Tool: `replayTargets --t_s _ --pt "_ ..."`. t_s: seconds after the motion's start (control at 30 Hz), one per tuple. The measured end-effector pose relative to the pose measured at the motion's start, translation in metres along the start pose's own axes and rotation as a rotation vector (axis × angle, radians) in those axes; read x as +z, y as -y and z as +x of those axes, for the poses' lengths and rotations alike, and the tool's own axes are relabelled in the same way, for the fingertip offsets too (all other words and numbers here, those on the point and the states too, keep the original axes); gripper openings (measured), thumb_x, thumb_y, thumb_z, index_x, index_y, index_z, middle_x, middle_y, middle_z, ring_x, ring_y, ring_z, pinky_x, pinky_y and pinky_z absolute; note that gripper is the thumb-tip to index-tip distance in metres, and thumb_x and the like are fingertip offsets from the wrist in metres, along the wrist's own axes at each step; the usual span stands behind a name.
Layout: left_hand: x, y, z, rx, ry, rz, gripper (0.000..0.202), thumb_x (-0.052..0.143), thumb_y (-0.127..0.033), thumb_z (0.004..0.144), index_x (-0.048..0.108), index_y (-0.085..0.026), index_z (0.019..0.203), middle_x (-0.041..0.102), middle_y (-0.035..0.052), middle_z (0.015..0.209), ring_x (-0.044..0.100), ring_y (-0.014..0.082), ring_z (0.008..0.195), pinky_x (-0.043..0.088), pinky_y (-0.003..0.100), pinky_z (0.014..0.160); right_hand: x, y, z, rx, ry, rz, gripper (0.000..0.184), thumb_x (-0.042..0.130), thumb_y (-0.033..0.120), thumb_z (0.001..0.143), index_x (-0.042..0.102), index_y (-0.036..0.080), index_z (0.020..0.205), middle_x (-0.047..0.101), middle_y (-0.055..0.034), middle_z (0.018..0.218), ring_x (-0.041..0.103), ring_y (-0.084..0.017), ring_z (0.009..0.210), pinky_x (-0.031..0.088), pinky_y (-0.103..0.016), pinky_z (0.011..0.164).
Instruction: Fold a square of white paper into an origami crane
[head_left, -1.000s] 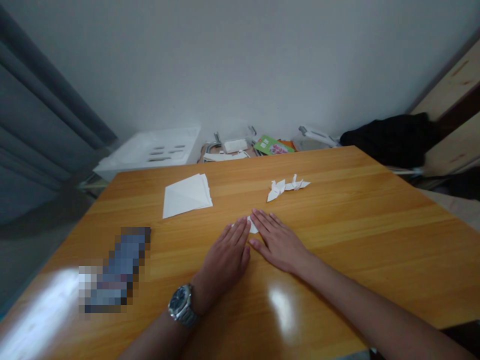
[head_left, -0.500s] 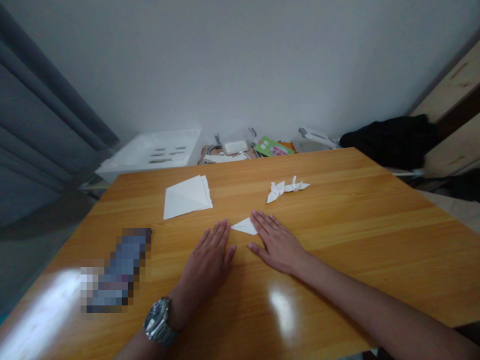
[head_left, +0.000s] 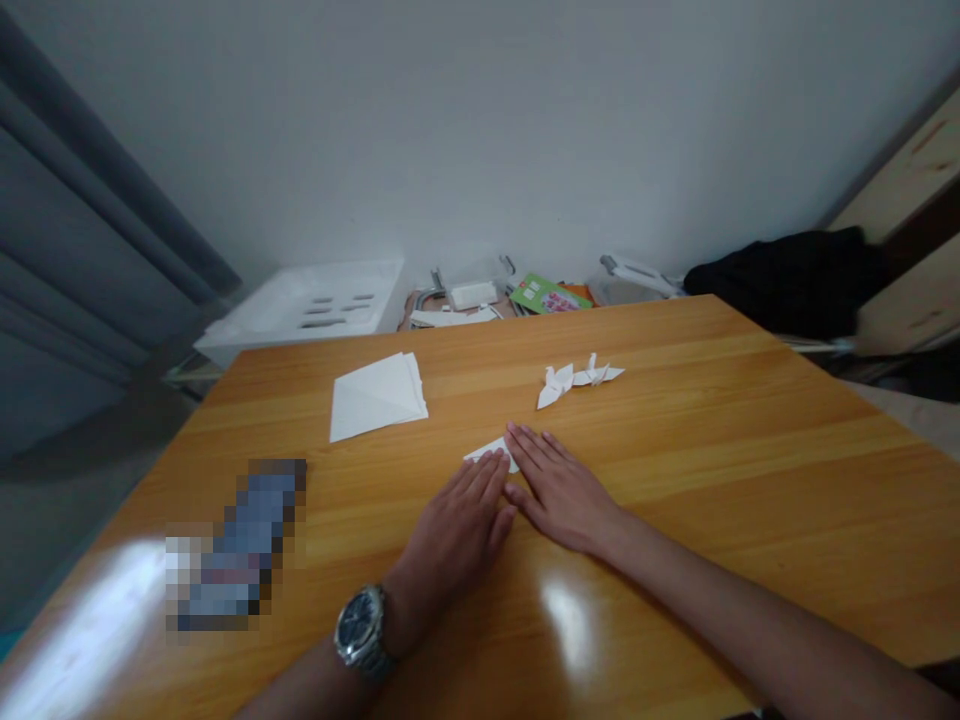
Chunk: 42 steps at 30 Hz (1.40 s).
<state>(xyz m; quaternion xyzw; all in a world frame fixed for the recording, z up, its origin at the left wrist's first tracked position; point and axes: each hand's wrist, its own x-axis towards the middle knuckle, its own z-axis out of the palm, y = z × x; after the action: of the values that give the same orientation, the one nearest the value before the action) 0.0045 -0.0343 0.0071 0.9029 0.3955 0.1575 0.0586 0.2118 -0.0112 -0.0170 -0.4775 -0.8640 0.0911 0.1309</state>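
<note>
A small folded piece of white paper (head_left: 489, 447) lies flat on the wooden table, partly covered by both hands. My left hand (head_left: 466, 505), with a metal watch on its wrist, rests its outstretched fingertips on the paper's near side. Over the paper's right end lie the fingers of my right hand (head_left: 556, 485), flat and slightly spread. Just beyond the hands stand two folded paper cranes (head_left: 556, 384), close together. A stack of white paper sheets (head_left: 375, 395) sits farther to the left.
A pixelated dark, phone-like object (head_left: 244, 545) lies on the left of the table (head_left: 712, 430). Behind the far edge are a white plastic tray (head_left: 300, 300), a green book (head_left: 546, 294) and a black cloth item (head_left: 787, 280).
My left hand has slid right, from beside the folded paper onto it. My right hand stays in about the same place on the paper.
</note>
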Motion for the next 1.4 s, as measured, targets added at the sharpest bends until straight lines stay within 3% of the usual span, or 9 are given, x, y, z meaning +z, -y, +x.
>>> replayTargets --t_s 0.2,0.53,0.87,1.07,1.2,1.3,1.4 --pt "0.002 0.006 -0.003 0.001 0.077 0.003 0.050 0.043 -0.036 0.103 0.041 -0.020 0.151 0.039 0.0118 0.159 0.034 0.0239 0.149 0.031 0.047 0.124 -0.002 -0.001 0.000 0.000 0.006 0.029 0.067 0.025 0.052 0.106 0.026 0.011 0.159 0.024 -0.0125 0.165 0.020 -0.022 0.154 0.022 -0.046 0.126" --pt "0.004 0.005 -0.003 0.011 0.005 0.001 0.048 0.044 -0.032 0.103 0.044 -0.021 0.150 0.044 0.0107 0.157 0.037 0.0238 0.147 0.032 0.047 0.123 -0.003 -0.002 -0.002 0.008 -0.013 0.022 0.066 0.026 0.051 0.106 0.025 0.013 0.160 0.025 -0.0123 0.164 0.022 -0.021 0.153 0.024 -0.046 0.126" --pt "0.004 0.005 0.001 -0.018 0.051 0.006 0.051 0.042 -0.037 0.103 0.040 -0.022 0.152 0.040 0.0102 0.159 0.038 0.0243 0.147 0.031 0.048 0.122 -0.013 -0.029 -0.027 0.097 0.008 -0.030 0.071 0.028 0.056 0.104 0.024 0.012 0.160 0.025 -0.0129 0.164 0.025 -0.024 0.153 0.025 -0.047 0.125" --pt "0.004 0.008 0.003 -0.023 0.044 -0.013 0.049 0.045 -0.038 0.103 0.045 -0.023 0.149 0.044 0.0105 0.156 0.042 0.0247 0.143 0.032 0.049 0.121 -0.030 -0.025 -0.017 0.104 -0.015 -0.041 0.066 0.030 0.055 0.104 0.042 0.014 0.153 0.042 -0.0138 0.157 0.040 -0.028 0.146 0.033 -0.049 0.121" --pt "0.003 0.010 0.005 -0.035 0.038 -0.013 0.047 0.046 -0.036 0.102 0.047 -0.024 0.148 0.049 0.0107 0.153 0.046 0.0259 0.140 0.034 0.050 0.119 -0.039 -0.018 0.002 0.016 -0.129 -0.006 0.050 0.043 0.042 0.104 0.057 0.014 0.143 0.054 -0.0134 0.149 0.052 -0.028 0.137 0.042 -0.046 0.116" --pt "0.002 0.012 0.005 -0.029 0.013 -0.024 0.045 0.047 -0.030 0.101 0.049 -0.024 0.146 0.052 0.0107 0.149 0.050 0.0263 0.135 0.040 0.050 0.115 -0.035 -0.018 0.013 -0.098 -0.167 0.095 0.036 0.044 0.032 0.104 0.069 0.023 0.130 0.064 -0.0070 0.140 0.060 -0.023 0.127 0.048 -0.042 0.110" --pt "0.003 0.014 0.006 -0.042 -0.021 -0.037 0.042 0.047 -0.023 0.100 0.052 -0.021 0.142 0.057 0.0112 0.143 0.054 0.0263 0.129 0.045 0.048 0.111 -0.024 -0.020 0.017 -0.151 -0.163 0.139 0.032 0.047 0.028 0.104 0.073 0.025 0.122 0.068 -0.0064 0.133 0.063 -0.023 0.122 0.051 -0.043 0.107"
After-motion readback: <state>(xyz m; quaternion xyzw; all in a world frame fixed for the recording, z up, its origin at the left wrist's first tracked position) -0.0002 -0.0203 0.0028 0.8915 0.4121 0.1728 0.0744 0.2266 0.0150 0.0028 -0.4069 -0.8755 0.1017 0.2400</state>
